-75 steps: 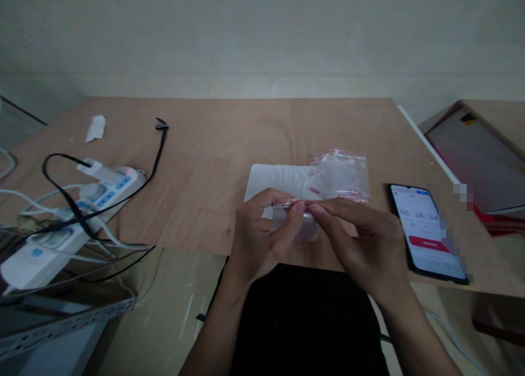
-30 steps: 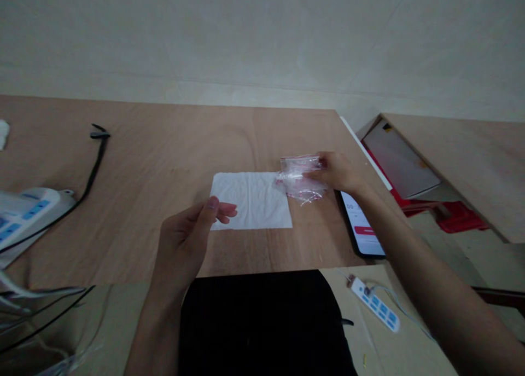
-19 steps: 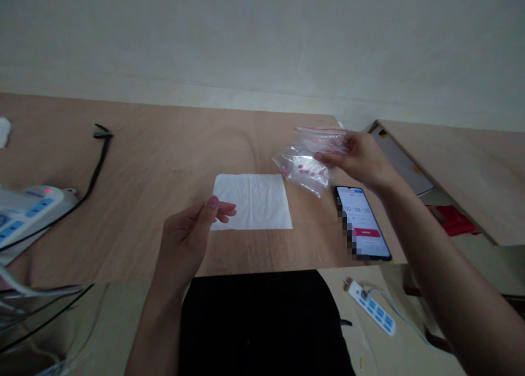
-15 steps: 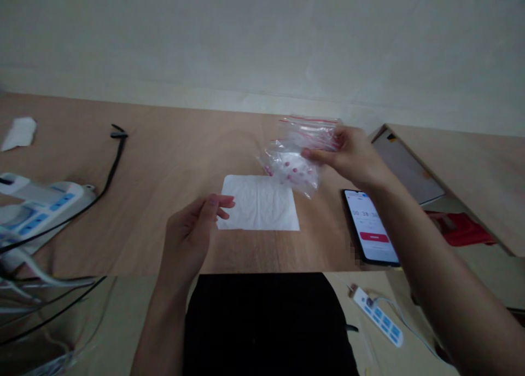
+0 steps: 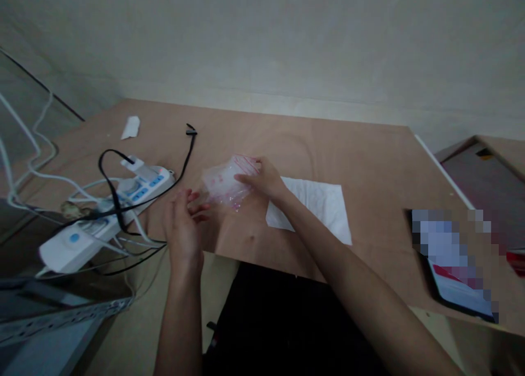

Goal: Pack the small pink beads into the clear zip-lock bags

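My right hand (image 5: pixel 264 178) pinches a few clear zip bags (image 5: pixel 225 181) with red seal lines by their edge, between thumb and fingers. Small pink and red bits show through the plastic; what they are I cannot make out. The bags hang over the wooden table, left of a white paper tissue (image 5: pixel 324 203) that lies flat, partly behind my right forearm. Just below and left of the bags, my left hand (image 5: pixel 184 223) holds nothing, its palm turned up and fingers apart.
On the left a white power strip (image 5: pixel 158 181) lies among tangled black and white cables (image 5: pixel 117 201). A scrap of white paper (image 5: pixel 131 127) is further back. A phone (image 5: pixel 459 277), partly blurred out, lies on the right near a tilted board (image 5: pixel 484 184).
My right hand has carried the zip bags leftward, from beyond the tissue's right side to its left. My left hand has opened its fingers. The view has turned left.
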`<state>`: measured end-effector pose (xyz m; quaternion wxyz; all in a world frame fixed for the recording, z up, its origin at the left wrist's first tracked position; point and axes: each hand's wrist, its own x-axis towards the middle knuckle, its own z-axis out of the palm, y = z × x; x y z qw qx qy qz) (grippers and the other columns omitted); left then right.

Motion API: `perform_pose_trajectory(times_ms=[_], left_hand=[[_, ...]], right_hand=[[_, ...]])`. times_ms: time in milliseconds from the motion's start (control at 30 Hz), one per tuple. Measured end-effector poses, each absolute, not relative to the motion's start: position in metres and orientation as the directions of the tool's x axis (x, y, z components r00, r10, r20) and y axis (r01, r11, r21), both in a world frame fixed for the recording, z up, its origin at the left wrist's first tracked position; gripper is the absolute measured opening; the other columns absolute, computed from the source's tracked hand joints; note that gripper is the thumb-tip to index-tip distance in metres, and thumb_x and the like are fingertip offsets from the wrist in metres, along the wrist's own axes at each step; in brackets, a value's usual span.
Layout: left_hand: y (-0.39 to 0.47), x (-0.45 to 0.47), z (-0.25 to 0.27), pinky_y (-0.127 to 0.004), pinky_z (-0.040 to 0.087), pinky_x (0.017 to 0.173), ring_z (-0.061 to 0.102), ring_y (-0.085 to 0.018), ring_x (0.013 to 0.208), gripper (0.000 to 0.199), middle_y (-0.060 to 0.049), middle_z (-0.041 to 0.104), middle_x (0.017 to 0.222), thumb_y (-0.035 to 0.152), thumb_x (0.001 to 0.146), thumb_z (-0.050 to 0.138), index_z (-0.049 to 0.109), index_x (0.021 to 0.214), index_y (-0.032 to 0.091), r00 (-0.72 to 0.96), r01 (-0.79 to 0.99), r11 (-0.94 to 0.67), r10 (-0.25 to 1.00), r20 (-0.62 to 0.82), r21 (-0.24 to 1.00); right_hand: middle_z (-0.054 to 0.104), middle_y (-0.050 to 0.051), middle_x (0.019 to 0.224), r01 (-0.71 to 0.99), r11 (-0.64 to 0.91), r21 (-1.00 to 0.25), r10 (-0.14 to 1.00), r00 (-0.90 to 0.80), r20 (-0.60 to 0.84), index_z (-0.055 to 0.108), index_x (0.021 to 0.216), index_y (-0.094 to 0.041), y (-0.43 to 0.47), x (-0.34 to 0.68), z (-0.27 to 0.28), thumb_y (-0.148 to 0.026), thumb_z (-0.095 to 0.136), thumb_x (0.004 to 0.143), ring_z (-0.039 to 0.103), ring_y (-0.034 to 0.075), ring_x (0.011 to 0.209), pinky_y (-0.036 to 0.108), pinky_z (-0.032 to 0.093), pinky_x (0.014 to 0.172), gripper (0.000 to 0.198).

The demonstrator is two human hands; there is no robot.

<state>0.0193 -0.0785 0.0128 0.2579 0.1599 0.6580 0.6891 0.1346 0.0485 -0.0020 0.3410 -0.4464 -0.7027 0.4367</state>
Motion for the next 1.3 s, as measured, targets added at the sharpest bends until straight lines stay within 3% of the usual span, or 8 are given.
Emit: perform_pose_trajectory(times_ms=[100, 233, 333, 433, 667, 800, 967, 1300], left_hand=[[-0.078, 0.014, 0.0, -0.021, 0.042, 0.052, 0.06, -0.011, 0.066, 0.029, -0.004, 0.063, 0.098, 0.041, 0.075, 0.064, 0.057, 0.092, 0.018, -0.839, -0.027, 0.077, 0.541, -0.064, 0.997], [-0.075, 0.017, -0.014, -0.025, 0.047, 0.065, 0.063, -0.016, 0.079, 0.035, -0.005, 0.065, 0.098, 0.043, 0.078, 0.063, 0.06, 0.101, 0.017, -0.78, 0.086, 0.166, 0.625, -0.038, 0.982], [-0.073, 0.022, -0.017, -0.029, 0.049, 0.069, 0.063, -0.018, 0.084, 0.036, -0.007, 0.066, 0.099, 0.043, 0.078, 0.062, 0.06, 0.103, 0.017, -0.749, 0.132, 0.187, 0.662, -0.025, 0.973], [-0.073, 0.022, -0.018, -0.03, 0.048, 0.071, 0.063, -0.019, 0.084, 0.037, -0.007, 0.066, 0.099, 0.043, 0.078, 0.063, 0.061, 0.103, 0.016, -0.727, 0.137, 0.192, 0.686, -0.034, 0.972], [-0.081, 0.021, -0.005, -0.03, 0.046, 0.068, 0.059, -0.017, 0.074, 0.036, -0.006, 0.067, 0.093, 0.044, 0.078, 0.065, 0.065, 0.099, 0.015, -0.788, 0.334, 0.232, 0.601, 0.136, 0.913], [-0.083, 0.04, 0.018, -0.027, 0.049, 0.066, 0.063, -0.015, 0.068, 0.035, -0.004, 0.071, 0.081, 0.049, 0.086, 0.057, 0.069, 0.091, 0.016, -0.626, 0.189, 0.01, 0.772, 0.113, 0.982], [-0.085, 0.07, 0.034, -0.026, 0.054, 0.068, 0.069, -0.015, 0.07, 0.02, -0.002, 0.075, 0.075, 0.037, 0.083, 0.066, 0.073, 0.079, 0.018, -0.461, 0.071, -0.033, 0.885, 0.062, 0.997], [-0.084, 0.09, 0.033, -0.027, 0.058, 0.07, 0.068, -0.014, 0.067, 0.011, -0.002, 0.074, 0.075, 0.028, 0.076, 0.071, 0.072, 0.077, 0.016, -0.3, -0.262, -0.025, 0.952, -0.057, 0.965]], right_hand=[[0.064, 0.019, 0.12, 0.473, 0.27, -0.839, 0.94, -0.317, 0.124, 0.048, 0.13, -0.015, 0.046, 0.135, -0.009, -0.019, 0.079, 0.067, 0.06, 0.033, 0.114, 0.052, 0.046, 0.097, 0.071], [0.055, 0.021, 0.133, 0.583, 0.365, -0.726, 0.926, -0.312, 0.215, 0.064, 0.112, -0.017, 0.041, 0.147, -0.006, -0.018, 0.072, 0.077, 0.046, 0.036, 0.13, 0.055, 0.036, 0.107, 0.035], [0.061, 0.018, 0.122, 0.62, 0.403, -0.673, 0.911, -0.338, 0.235, 0.071, 0.087, -0.018, 0.04, 0.149, -0.006, -0.022, 0.07, 0.081, 0.05, 0.034, 0.124, 0.053, 0.039, 0.103, 0.007], [0.064, 0.016, 0.115, 0.626, 0.423, -0.655, 0.903, -0.35, 0.249, 0.071, 0.076, -0.018, 0.041, 0.145, -0.009, -0.021, 0.074, 0.078, 0.055, 0.032, 0.117, 0.05, 0.044, 0.099, 0.004], [0.071, 0.009, 0.108, 0.517, 0.507, -0.69, 0.86, -0.357, 0.365, 0.069, 0.078, -0.021, 0.028, 0.15, 0.01, -0.021, 0.07, 0.081, 0.063, 0.025, 0.106, 0.043, 0.05, 0.092, 0.003], [0.075, 0.006, 0.098, 0.326, 0.644, -0.692, 0.754, -0.424, 0.502, 0.067, 0.082, -0.021, -0.007, 0.168, 0.027, -0.023, 0.065, 0.087, 0.069, 0.02, 0.091, 0.036, 0.054, 0.081, 0.005], [0.075, 0.005, 0.099, 0.311, 0.764, -0.566, 0.641, -0.467, 0.609, 0.065, 0.086, -0.023, -0.045, 0.196, 0.038, -0.018, 0.06, 0.09, 0.069, 0.019, 0.093, 0.035, 0.056, 0.081, 0.009], [0.076, 0.004, 0.1, 0.343, 0.722, -0.601, 0.692, -0.327, 0.644, 0.066, 0.092, -0.025, -0.064, 0.236, 0.037, -0.015, 0.065, 0.088, 0.07, 0.019, 0.095, 0.037, 0.059, 0.083, 0.012]])
